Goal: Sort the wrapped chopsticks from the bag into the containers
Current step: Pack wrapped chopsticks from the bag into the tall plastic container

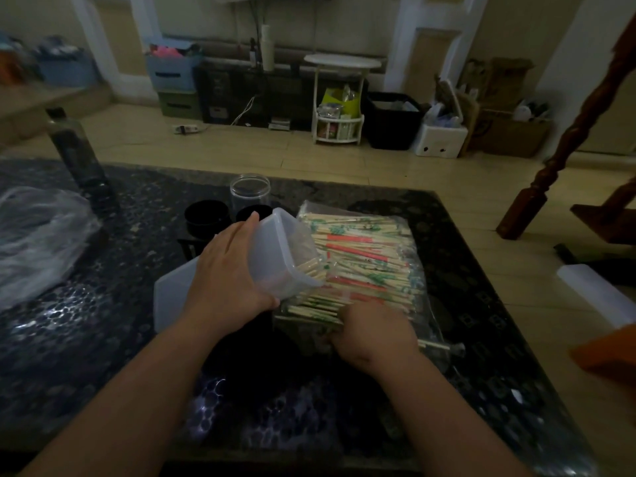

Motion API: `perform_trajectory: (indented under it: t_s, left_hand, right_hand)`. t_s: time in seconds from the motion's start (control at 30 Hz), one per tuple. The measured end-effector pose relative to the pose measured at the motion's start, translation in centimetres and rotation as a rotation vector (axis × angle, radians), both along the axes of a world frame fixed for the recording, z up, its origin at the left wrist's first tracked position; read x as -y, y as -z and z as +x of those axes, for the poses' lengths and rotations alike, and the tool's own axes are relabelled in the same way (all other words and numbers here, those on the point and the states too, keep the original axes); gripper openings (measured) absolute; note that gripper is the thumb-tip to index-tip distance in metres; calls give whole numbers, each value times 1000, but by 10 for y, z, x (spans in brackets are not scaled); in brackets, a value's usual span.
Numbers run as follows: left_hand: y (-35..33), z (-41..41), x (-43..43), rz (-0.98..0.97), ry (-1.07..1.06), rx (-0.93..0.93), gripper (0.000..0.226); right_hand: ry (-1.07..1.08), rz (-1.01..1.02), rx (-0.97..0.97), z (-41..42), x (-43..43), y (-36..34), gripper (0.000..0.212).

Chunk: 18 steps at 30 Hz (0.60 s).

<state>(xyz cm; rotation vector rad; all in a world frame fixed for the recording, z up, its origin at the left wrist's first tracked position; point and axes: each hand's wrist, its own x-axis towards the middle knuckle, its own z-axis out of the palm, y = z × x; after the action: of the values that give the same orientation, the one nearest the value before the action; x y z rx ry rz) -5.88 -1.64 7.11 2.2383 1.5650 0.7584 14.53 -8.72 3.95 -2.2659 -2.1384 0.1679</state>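
Observation:
A clear bag of wrapped chopsticks (364,256), with green and red printed wrappers, lies on the dark table (103,339). My left hand (227,270) holds a translucent rectangular container (282,253) tilted on its side, its mouth facing the bag; some chopstick ends show inside the mouth. My right hand (371,332) is curled over the near end of the pile and grips a bundle of chopsticks. A clear round jar (249,191) and two black cups (206,215) stand behind the container. A translucent lid (172,294) lies under my left wrist.
A crumpled plastic bag (41,242) sits at the table's left. A dark bottle (77,153) stands at the back left. A wooden chair leg (530,201) rises right of the table. Boxes and bins line the far wall.

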Motion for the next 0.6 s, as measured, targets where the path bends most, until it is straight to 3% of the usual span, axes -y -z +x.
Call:
perform_trajectory:
  t_s: [0.2, 0.4, 0.5, 0.6]
  left_hand:
    - [-4, -2, -3, -12, -21, 90, 131]
    - [-10, -4, -4, -34, -15, 203, 131]
    - [-10, -6, -4, -17, -15, 195, 129]
    - [-5, -5, -4, 0, -6, 109, 129]
  right_hand:
    - [-90, 191, 47, 2, 5, -26, 38]
    - [-41, 293, 52, 9, 6, -40, 39]
    - [-10, 312, 63, 13, 6, -46, 37]
    - [-35, 502, 55, 16, 5, -40, 34]
